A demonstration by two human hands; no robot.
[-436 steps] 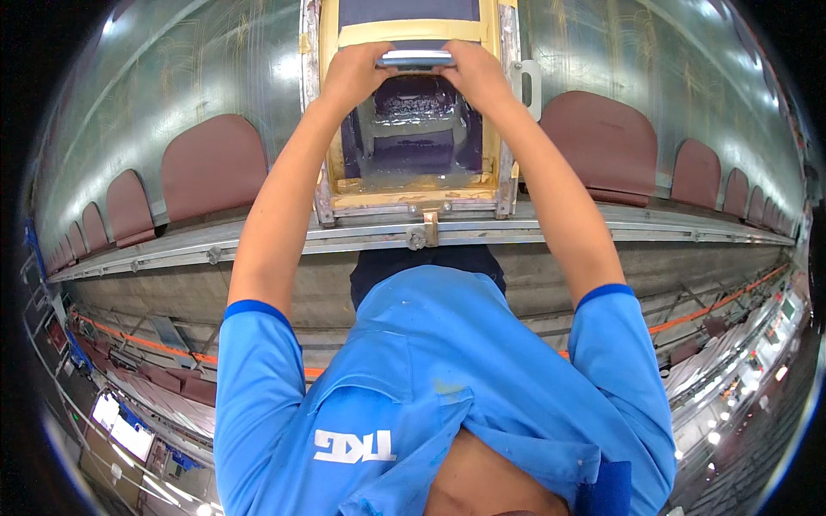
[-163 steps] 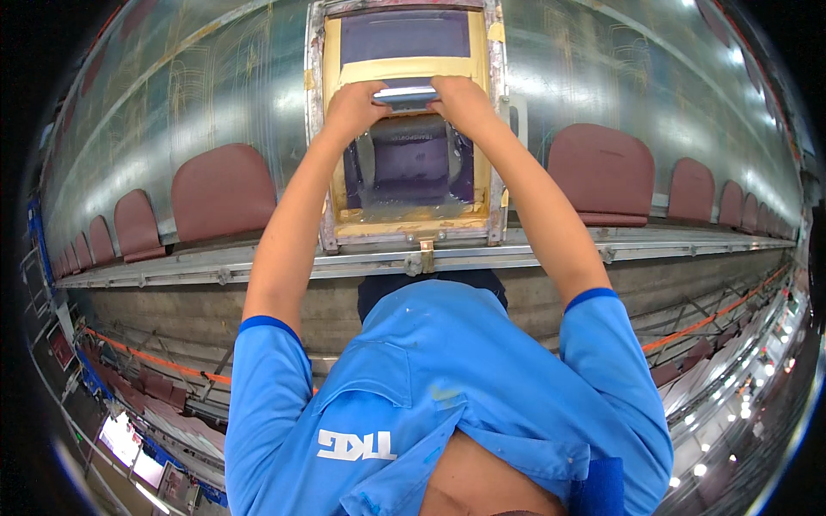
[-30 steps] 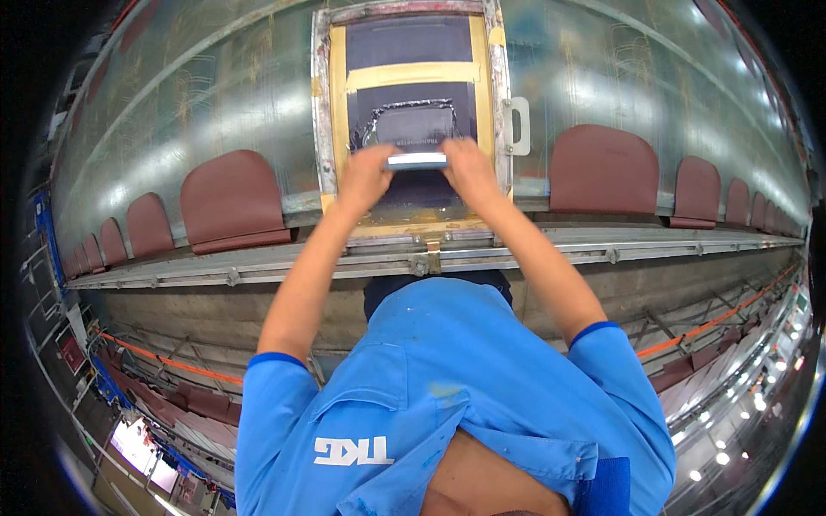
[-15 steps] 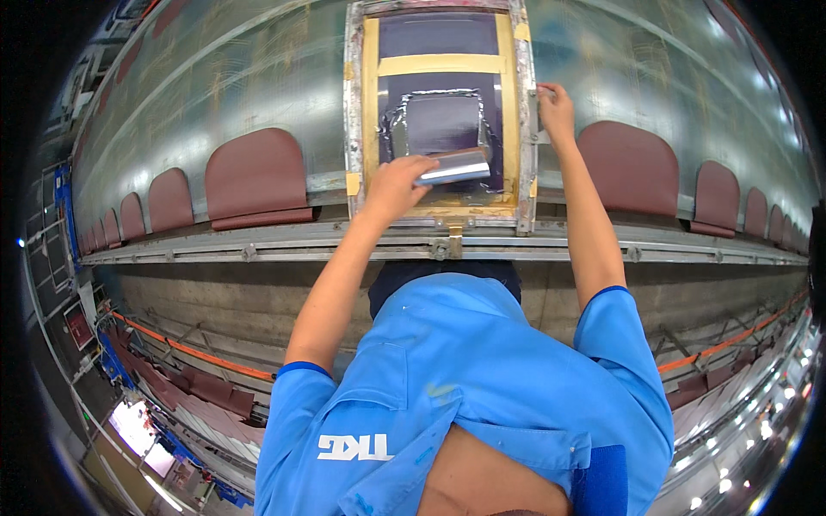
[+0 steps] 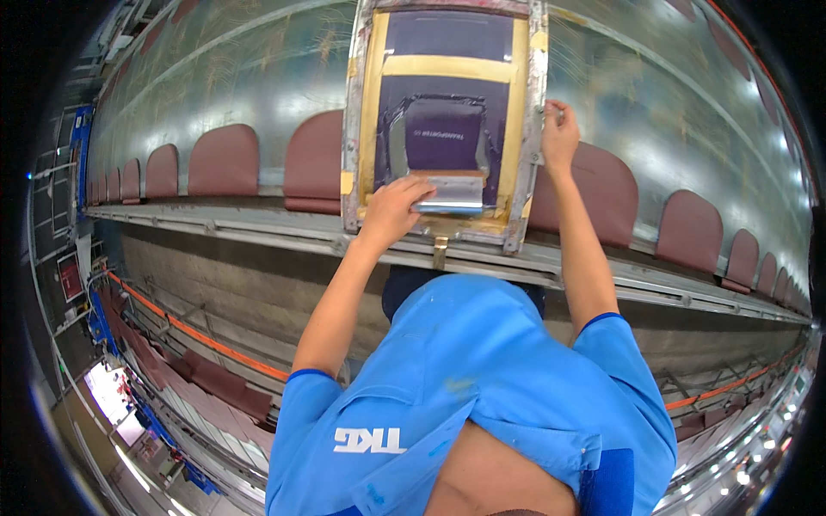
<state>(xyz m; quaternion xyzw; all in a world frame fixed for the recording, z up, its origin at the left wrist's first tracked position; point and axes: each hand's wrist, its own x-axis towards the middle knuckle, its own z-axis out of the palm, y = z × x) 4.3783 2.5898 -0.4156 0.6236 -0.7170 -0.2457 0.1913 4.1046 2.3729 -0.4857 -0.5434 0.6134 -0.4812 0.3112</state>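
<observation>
In front of me is a screen-printing frame (image 5: 530, 129) with worn, pale edges and yellow tape around its dark purple mesh (image 5: 443, 138). Wet, glossy ink smears (image 5: 397, 146) border a rectangular printed area with small light lettering. My left hand (image 5: 396, 211) is closed around the left end of a squeegee (image 5: 456, 194), which has a shiny metal holder and a brownish upper edge. The squeegee lies across the near end of the mesh. At the frame's right side bar, the curled fingers of my right hand (image 5: 559, 136) grip its outer edge.
Brown rounded panels (image 5: 224, 161) lie in a row along a long metallic table (image 5: 284, 64); two are partly covered by the frame. A metal rail (image 5: 637, 285) runs along the near edge, with a bracket (image 5: 440, 252) at the frame. An orange rail (image 5: 215, 335) is behind me.
The frame has shifted right along the table, from over one panel to between two. Both hands travelled with it, and the squeegee now sits straighter at the mesh's near end.
</observation>
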